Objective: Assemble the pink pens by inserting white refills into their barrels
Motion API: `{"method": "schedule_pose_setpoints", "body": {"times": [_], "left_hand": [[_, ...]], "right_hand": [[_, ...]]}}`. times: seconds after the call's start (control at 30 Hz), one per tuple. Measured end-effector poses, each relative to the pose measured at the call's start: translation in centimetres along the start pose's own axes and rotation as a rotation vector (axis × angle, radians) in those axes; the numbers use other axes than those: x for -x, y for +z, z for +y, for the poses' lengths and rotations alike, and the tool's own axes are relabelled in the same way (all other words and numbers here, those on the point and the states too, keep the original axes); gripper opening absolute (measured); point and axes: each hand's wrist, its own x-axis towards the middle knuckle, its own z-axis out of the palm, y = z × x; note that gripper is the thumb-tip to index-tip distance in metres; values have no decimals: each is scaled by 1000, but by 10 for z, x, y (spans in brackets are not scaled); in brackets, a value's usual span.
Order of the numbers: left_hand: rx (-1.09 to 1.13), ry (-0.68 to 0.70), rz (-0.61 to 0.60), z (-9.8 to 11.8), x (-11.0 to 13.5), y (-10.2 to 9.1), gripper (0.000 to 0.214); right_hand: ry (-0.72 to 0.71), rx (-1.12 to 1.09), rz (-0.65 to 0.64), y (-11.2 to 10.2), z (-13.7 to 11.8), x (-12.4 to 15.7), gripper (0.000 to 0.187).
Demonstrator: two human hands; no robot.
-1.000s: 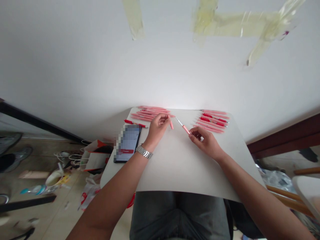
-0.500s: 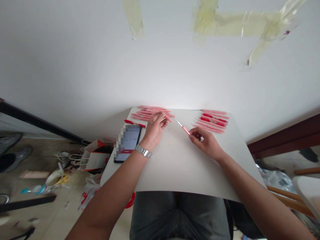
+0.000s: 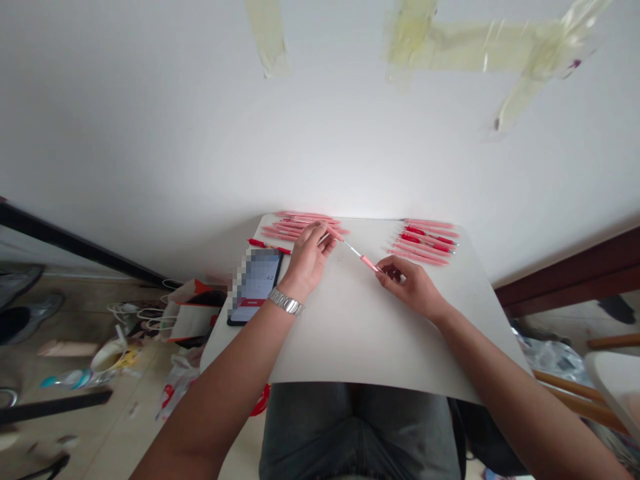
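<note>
My left hand (image 3: 311, 257), with a metal watch on the wrist, is closed on a pink pen barrel (image 3: 335, 233) that points down to the right. In my right hand (image 3: 407, 280), the fingers pinch the other pink pen part (image 3: 369, 263). A thin pale refill (image 3: 352, 249) sticks out of that part toward the left. Its tip meets the open end of the barrel; whether it is inside I cannot tell. Several pink pens (image 3: 285, 233) lie just behind my left hand, partly covered by it. Another group of pink and red pens (image 3: 425, 250) lies behind my right hand.
The white table (image 3: 350, 340) stands against a white wall (image 3: 320, 147). On its left side lie a phone (image 3: 257, 287) and a red pen (image 3: 257, 243). Bags (image 3: 195, 320), a cup (image 3: 107, 357) and a bottle (image 3: 75, 379) are on the floor at the left.
My right hand has moved slightly left, bringing the refill's tip from a small gap up to the barrel's end. My left hand has stayed nearly still.
</note>
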Motion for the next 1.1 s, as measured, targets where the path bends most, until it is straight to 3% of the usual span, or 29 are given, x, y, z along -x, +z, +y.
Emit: {"method": "schedule_pose_setpoints", "body": {"times": [0.33,0.73,1.1], "left_hand": [[142,-20,-24,-1,2,2,27],[106,1,-29,-1,2,3,28],[24,-31,-103,-16,4,2,29]], "right_hand": [[-13,-1,8,0,1,0,17],[-9,-11,12,0,0,0,16],[-16,-8,16,1,0,0,13]]}}
